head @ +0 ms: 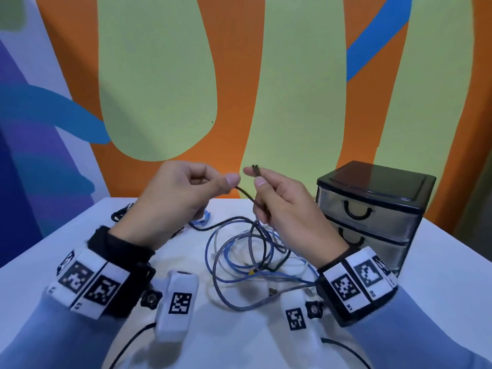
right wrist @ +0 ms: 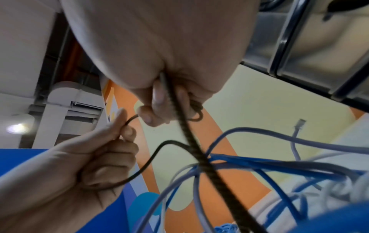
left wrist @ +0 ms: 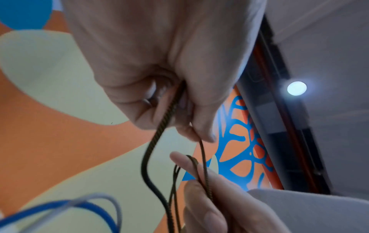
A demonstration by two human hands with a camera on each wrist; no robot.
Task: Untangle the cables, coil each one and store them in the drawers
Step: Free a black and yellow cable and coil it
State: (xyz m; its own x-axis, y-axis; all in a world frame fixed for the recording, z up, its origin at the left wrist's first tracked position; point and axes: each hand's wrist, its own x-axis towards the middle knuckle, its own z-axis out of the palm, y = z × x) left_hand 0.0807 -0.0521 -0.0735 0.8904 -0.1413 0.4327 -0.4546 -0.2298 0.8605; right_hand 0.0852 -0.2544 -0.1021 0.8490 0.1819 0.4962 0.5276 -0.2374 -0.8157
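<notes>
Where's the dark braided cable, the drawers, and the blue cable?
braided cable [head: 246,194]: head view, the stretch between the two hands.
drawers [head: 358,210]: head view, top drawer's handle.
blue cable [head: 210,237]: head view, left side of its loop on the table.

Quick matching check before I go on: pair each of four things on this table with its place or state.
Things:
1. dark braided cable
2. blue cable
3. drawer unit
4. black cable

States:
a. looped in the tangle on the table
b. far left, behind the left hand
c. pinched by both hands, right hand included
d. both drawers closed

Pairs: 1-c, 2-a, 3-d, 4-b
</notes>
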